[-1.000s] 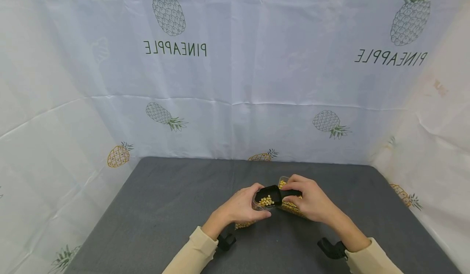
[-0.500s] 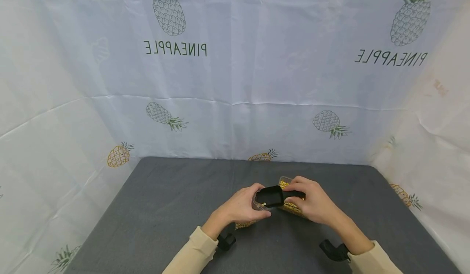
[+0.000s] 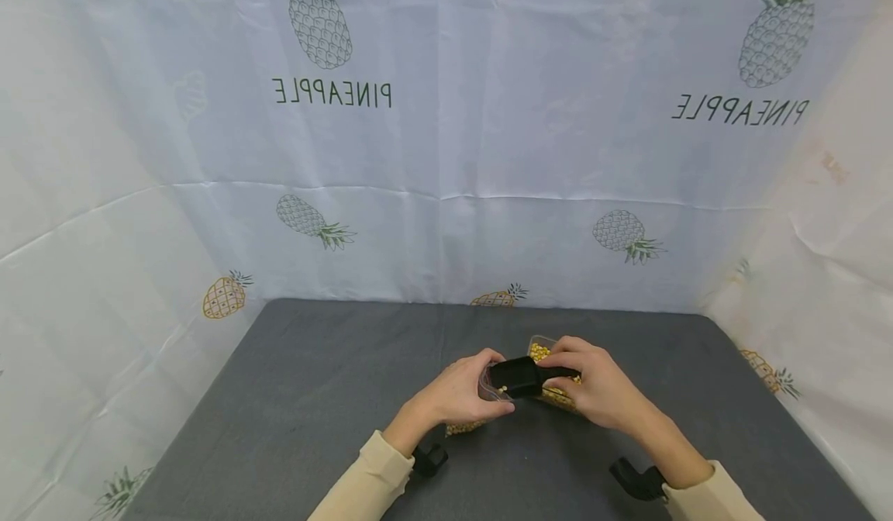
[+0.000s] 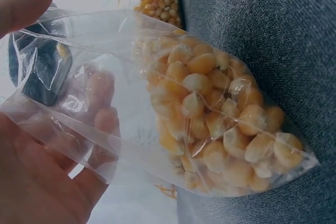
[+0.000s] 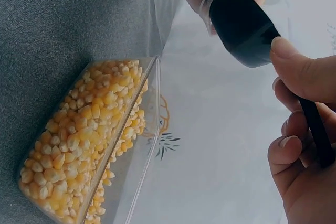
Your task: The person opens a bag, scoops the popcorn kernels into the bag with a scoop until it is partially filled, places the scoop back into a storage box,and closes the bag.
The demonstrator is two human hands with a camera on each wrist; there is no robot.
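Note:
My left hand (image 3: 460, 389) holds a clear plastic bag (image 4: 134, 87) by its mouth, thumb and fingers spread around the opening. Corn kernels (image 4: 220, 124) fill the bag's lower end, which rests on the cloth. My right hand (image 3: 589, 381) grips the handle of a black scoop (image 3: 515, 377). Its head reaches into the bag's mouth, tipped toward it; a kernel or two shows near the lip. Under my right hand stands a clear rectangular container (image 5: 158, 87) with a heap of corn kernels (image 5: 79, 140) inside.
A dark grey cloth (image 3: 335, 397) covers the table. White curtains (image 3: 446, 141) printed with pineapples hang behind it and on both sides. Black wrist mounts (image 3: 429, 459) sit under both forearms.
The pile of kernels in the scoop has gone out toward the bag. The scoop has tilted further, and my right hand has shifted slightly right. My left hand stays in place.

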